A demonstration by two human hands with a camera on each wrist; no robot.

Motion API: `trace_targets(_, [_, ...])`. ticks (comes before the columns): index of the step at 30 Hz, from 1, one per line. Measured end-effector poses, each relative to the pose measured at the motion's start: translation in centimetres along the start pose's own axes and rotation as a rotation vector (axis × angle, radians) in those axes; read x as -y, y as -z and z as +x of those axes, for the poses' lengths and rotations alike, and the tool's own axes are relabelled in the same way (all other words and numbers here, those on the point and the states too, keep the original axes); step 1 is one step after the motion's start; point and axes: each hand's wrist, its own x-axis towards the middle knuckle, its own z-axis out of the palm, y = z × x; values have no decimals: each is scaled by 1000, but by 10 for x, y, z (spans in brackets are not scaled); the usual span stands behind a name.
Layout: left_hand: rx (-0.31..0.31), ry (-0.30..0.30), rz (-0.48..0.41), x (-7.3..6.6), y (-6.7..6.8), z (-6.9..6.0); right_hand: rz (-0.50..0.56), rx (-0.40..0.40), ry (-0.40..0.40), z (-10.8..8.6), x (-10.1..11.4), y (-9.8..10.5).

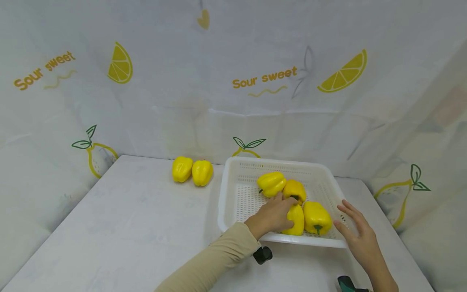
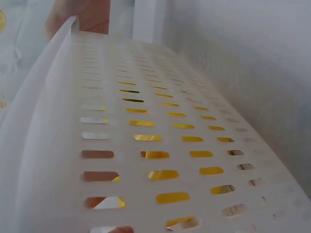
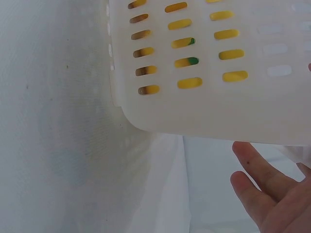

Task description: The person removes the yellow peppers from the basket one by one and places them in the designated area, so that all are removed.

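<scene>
My left hand [image 1: 273,214] reaches over the front rim of a white perforated plastic basket [image 1: 238,162] and grips a yellow bell pepper [image 1: 297,221], its thumb and fingers around the left side. Right beside it lies another bell pepper [image 1: 316,217], green stem toward me. Two more sit behind: a pepper on its side [image 1: 271,183] and a deeper yellow one [image 1: 294,190] near my fingertips. At the basket's right wall, my right hand [image 1: 359,233] is spread with straight fingers at the rim. The left wrist view shows mostly the basket's slotted wall [image 2: 53,107].
Two more yellow bell peppers [image 1: 182,169] stand side by side on the white table [image 1: 146,227], left of the basket. A white curtain [image 1: 175,81] with lemon prints hangs behind the table. Dark wrist-camera parts [image 1: 262,255] show under my left sleeve.
</scene>
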Motion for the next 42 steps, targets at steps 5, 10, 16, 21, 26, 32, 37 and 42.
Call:
trace_targets(5, [24, 11, -18, 0, -1, -2, 3, 6, 10, 0, -1, 1])
trace_targets(10, [26, -11, 6, 1, 0, -1, 0, 1, 16, 0, -1, 1])
trace_targets(16, [15, -34, 46, 2, 0, 1, 4, 4, -3, 0, 0, 0])
trace_targets(21, [0, -45, 13, 3, 0, 0, 8, 2, -4, 0, 0, -1])
trace_targets(26, [-4, -77, -24, 4, 0, -2, 2, -2, -1, 0, 0, -1])
trace_targets(32, [1, -117, -51, 5, 1, -3, 11, -1, 3, 0, -1, -1])
trace_targets(37, [11, -83, -59, 4, 3, -5, 0, -7, 5, 0, -1, -1])
trace_targets(42, [-6, -65, -57, 1, 3, -9, 0, -13, -5, 0, 0, -2])
